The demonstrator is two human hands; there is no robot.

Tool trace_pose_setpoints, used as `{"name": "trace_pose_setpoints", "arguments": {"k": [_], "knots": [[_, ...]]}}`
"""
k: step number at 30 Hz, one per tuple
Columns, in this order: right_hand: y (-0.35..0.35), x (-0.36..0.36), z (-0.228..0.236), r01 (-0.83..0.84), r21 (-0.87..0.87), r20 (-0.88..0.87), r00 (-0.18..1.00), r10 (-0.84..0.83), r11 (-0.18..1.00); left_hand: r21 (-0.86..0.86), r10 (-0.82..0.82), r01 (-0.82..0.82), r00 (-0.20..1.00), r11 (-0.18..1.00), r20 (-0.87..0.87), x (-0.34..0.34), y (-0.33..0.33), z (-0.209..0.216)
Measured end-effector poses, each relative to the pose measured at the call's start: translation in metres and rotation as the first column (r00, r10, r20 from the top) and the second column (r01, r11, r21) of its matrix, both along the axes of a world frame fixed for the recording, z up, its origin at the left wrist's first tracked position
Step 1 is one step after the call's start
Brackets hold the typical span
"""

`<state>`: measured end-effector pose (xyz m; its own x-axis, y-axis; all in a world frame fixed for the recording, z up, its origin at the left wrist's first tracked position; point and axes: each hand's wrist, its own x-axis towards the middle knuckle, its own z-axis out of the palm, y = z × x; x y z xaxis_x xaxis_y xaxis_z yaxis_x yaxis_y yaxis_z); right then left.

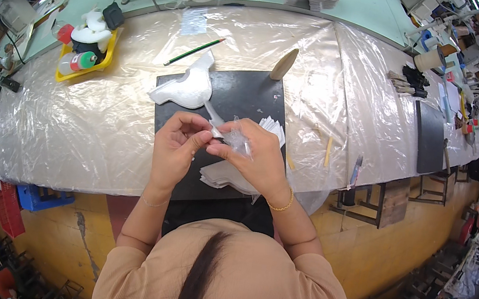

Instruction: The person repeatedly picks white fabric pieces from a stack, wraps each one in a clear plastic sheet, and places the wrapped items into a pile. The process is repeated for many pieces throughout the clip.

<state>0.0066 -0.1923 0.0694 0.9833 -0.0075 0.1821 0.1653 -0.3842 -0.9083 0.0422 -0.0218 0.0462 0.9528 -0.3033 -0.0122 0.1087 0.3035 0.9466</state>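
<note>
- Bottle (78,63) with a red label, print too small to read, in a yellow tray (109,49) near the table's (112,130) far-left corner
- Left hand (176,140) and right hand (258,157) above the black board's (254,93) middle, fingers bent, fingertips close together
- Both pinch a small pale strip (213,118)
- White shaped piece (192,85) across the board's far-left corner

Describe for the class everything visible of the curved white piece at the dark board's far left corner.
The curved white piece has a faintly shiny face and an irregular outline: one arm points away from the person, another leftward. Its material is unclear, perhaps paper or thin leather. It lies on a corner of the dark board, overhanging onto the clear plastic sheet. The left hand and right hand are apart from it; whether the held strip touches its near edge is unclear.
</note>
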Motion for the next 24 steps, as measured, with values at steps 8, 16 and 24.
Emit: {"name": "trace_pose_setpoints", "arguments": {"k": [8, 16, 24], "knots": [[-0.003, -0.007, 0.004, 0.014, 0.068, -0.054, 0.998, -0.01, 0.998, 0.091, 0.007, -0.023, 0.986, 0.996, 0.166, -0.017, -0.012, 0.011], [-0.023, -0.006, -0.011, 0.17, 0.36, -0.091, 0.985, -0.147, 0.917, 0.012, -0.047, 0.046, 0.976, 0.999, 0.214, -0.026, -0.007, 0.006], [-0.154, -0.017, 0.012, 0.436, 0.831, -0.214, 0.824, -0.524, 0.346, 0.354, -0.369, 0.343, 0.93, 0.87, 0.005, -0.027, 0.035, 0.014]]}}
